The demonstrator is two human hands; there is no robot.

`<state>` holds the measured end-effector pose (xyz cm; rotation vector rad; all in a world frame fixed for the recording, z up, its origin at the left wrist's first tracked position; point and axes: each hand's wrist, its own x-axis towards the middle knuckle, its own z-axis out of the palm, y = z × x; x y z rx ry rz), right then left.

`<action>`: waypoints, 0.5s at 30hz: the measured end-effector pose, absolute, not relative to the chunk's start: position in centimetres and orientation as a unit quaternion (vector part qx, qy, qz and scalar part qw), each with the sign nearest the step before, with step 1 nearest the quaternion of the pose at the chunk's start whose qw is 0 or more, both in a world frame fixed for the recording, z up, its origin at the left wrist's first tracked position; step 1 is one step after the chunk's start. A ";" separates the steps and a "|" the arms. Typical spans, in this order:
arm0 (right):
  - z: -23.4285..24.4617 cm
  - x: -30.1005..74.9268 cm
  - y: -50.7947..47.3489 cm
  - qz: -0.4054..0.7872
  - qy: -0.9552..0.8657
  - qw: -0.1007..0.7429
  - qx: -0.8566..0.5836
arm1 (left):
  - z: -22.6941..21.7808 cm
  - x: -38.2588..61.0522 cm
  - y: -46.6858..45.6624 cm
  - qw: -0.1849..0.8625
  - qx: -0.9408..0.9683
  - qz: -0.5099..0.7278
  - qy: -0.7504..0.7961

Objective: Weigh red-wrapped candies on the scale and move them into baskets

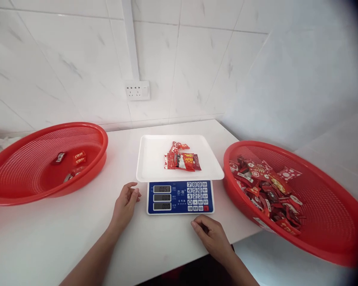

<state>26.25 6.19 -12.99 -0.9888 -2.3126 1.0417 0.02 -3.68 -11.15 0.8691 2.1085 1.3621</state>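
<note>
The person stands at the near edge of a white bench (77,234) with both bare hands resting on it, one on either side of the front of a blue-faced digital price scale (180,197). The left hand (124,206) sits just beside the scale's left side, its fingers half-curled and slightly raised, gripping nothing. The right hand (211,238) lies just in front of the scale, near the bench's near edge, its fingers curved inward and empty as far as I can see.

A white tray (150,153) sits on top of the scale, and a small heap of red-wrapped sweets (181,157) lies near its middle, toward the right. The scale's top display shows a small reading, too blurred to be sure of.

Two round red plastic mesh baskets flank the scale. The one at the bench's left end (77,128) holds only a few red-wrapped sweets (79,157), scattered across its bottom. The one at the right edge (244,147) is tilted, overhangs the bench, and sits just beside the tray's right corner, holding a much larger pile of similar sweets (265,186).

Behind the scale, a white wall socket (137,90) is set into the marble-look tile wall (197,59).
</note>
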 end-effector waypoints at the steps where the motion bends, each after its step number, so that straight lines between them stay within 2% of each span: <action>1: -13.0 26.3 6.2 0.373 -0.831 0.211 -0.356 | -11.2 0.0 -3.9 0.234 0.325 0.496 0.770; 4: -13.3 26.4 6.2 0.373 -0.828 0.215 -0.360 | -10.7 -0.1 -4.8 0.149 0.360 0.461 0.797; 10: -13.6 26.5 6.3 0.386 -0.829 0.215 -0.343 | -6.6 -3.0 -7.6 -0.265 0.417 0.319 0.809; 12: -13.5 26.6 6.2 0.386 -0.829 0.219 -0.342 | -5.1 -4.6 -8.6 -0.313 0.374 0.252 0.836; 15: -13.4 26.6 6.2 0.384 -0.828 0.226 -0.341 | -3.7 -7.2 -10.0 -0.261 0.304 0.180 0.898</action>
